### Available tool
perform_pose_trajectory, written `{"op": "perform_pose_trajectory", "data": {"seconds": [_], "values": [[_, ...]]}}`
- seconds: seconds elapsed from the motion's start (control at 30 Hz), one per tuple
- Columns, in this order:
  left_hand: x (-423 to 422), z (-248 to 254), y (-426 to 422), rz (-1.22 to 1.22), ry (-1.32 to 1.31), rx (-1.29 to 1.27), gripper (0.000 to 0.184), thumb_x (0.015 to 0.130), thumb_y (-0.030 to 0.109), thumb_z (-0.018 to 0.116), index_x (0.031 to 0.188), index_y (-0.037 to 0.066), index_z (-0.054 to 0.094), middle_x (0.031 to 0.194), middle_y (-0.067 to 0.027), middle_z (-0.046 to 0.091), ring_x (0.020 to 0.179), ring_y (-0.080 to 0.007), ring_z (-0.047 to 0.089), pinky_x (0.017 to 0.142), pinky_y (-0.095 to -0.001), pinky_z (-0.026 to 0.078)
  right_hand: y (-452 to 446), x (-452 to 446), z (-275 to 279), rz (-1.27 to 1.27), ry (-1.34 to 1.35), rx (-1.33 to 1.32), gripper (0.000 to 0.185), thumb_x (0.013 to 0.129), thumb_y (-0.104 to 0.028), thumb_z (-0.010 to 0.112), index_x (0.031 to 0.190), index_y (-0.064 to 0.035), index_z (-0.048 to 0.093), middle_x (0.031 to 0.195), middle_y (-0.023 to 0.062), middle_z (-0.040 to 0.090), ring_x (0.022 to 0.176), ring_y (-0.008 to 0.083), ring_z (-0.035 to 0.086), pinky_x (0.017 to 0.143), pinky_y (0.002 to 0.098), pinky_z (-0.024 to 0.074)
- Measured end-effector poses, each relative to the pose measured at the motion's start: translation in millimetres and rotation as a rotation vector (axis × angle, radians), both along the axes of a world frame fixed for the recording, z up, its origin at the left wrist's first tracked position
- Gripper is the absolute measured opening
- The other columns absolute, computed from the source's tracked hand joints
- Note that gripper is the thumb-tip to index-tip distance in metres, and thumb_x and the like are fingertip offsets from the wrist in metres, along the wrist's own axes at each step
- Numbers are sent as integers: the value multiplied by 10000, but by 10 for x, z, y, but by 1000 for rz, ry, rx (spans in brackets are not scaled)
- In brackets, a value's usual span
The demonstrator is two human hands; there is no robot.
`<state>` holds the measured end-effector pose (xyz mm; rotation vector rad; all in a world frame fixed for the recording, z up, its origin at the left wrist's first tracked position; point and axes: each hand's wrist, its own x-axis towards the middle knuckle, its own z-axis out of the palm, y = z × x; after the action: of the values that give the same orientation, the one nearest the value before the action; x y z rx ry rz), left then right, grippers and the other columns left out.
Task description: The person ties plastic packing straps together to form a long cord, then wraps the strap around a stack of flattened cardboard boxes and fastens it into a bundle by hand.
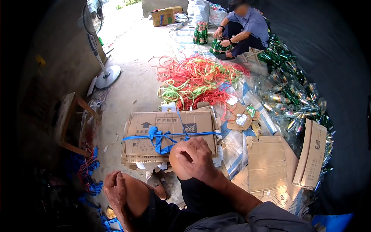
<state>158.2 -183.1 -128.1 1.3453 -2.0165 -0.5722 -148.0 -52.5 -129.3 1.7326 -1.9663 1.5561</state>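
Observation:
My left hand [115, 189] rests on my left knee, its fingers loosely curled and holding nothing that I can see. On my right knee lies my right hand [197, 157], curled in a loose fist with a gap by the thumb and nothing visible inside. Just beyond the knees lies a stack of flattened cardboard boxes [139, 120] with printed characters and arrows. A blue strap [205, 133] runs across the stack and is knotted in loose loops near its middle. My right hand and knee hide the stack's near edge in part.
Red and green straps [193, 77] lie heaped ahead. Flattened cardboard [266, 162] and many glass bottles [286, 96] lie to the right. A co-worker [247, 29] sits handling green bottles [220, 46]. A standing fan [110, 75] and a wooden stool [75, 116] are at left.

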Motion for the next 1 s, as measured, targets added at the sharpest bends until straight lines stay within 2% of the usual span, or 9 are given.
{"op": "perform_pose_trajectory", "data": {"seconds": [0.77,0.87,1.0], "values": [[-5,28,26,15,40,35,242,1011,161,641,1107,-42,730,1082,-197,740,991,-331,703,904,-384,535,6,-35,-23,-4,-9,-15,125,848,-60,718,955,-89,659,940,69,667,868,300,584,820,426,466],[12,7,17,16,27,23,242,1013,166,640,1101,-40,730,1075,-195,738,987,-330,701,900,-383,535,-3,-53,-23,-8,15,-38,200,785,-21,779,960,-57,691,892,81,677,828,280,595,778,391,475],[33,-7,1,12,-2,3,243,1015,168,638,1101,-41,729,1072,-195,736,983,-332,700,895,-383,535,-4,-47,-23,-5,4,-26,175,808,-28,756,960,-68,680,908,78,674,835,286,590,789,401,472]]}}
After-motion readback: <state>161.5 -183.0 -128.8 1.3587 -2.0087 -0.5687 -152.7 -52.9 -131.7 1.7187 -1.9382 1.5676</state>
